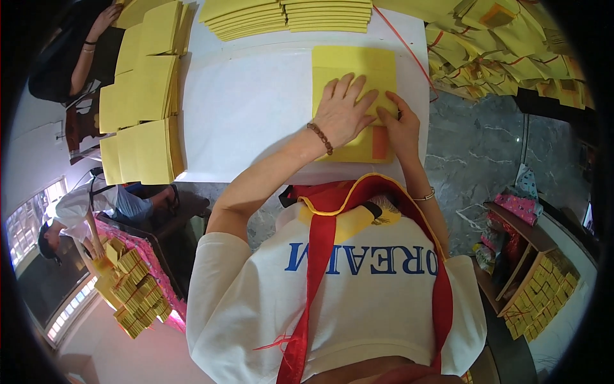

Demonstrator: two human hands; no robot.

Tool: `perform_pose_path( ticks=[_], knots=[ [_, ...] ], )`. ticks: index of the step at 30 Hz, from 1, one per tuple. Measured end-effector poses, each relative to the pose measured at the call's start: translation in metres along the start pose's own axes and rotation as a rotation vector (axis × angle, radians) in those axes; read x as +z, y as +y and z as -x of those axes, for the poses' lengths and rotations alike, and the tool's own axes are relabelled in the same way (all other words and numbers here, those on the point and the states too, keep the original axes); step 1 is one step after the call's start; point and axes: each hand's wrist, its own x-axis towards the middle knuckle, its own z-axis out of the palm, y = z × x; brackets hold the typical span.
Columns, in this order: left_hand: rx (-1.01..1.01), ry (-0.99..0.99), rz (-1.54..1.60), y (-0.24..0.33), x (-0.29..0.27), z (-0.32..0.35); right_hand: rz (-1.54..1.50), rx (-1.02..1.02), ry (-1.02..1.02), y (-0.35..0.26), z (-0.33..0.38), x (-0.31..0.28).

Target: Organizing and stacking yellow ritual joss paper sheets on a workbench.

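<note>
A folded sheet of yellow paper (pixel 352 57) lies on the white-topped table in front of me, an orange patch (pixel 380 142) showing at its lower right. My left hand (pixel 344 110) rests flat on its middle, fingers spread; a brown bead bracelet is on that wrist. At the paper's right edge, my right hand (pixel 403 128) has its thumb and bent fingers around the edge, seemingly pinching it. The fingers on the far side of that edge are partly hidden.
Stacks of folded yellow paper stand on the table's left side (pixel 147 89) and far edge (pixel 288 18). A red string (pixel 403 41) runs at the right. Yellow bundles (pixel 499 51) lie at far right. One person (pixel 96 57) is at far left; another (pixel 89 205) bends over bundles.
</note>
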Motion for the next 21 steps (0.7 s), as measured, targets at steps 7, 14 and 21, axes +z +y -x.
perform_pose_path(
  ticks=[7,14,21],
  knots=[
    [-0.013,-0.058,-0.025,-0.013,0.019,0.010,0.557,-0.246,0.107,-0.025,0.009,-0.003],
    [-0.014,-0.105,0.007,-0.016,0.024,0.009,0.848,-0.793,-0.179,-0.035,-0.009,0.026],
    [-0.514,0.267,1.382,-0.039,0.017,0.020,0.858,-0.614,-0.165,-0.019,-0.014,0.037]
  ],
)
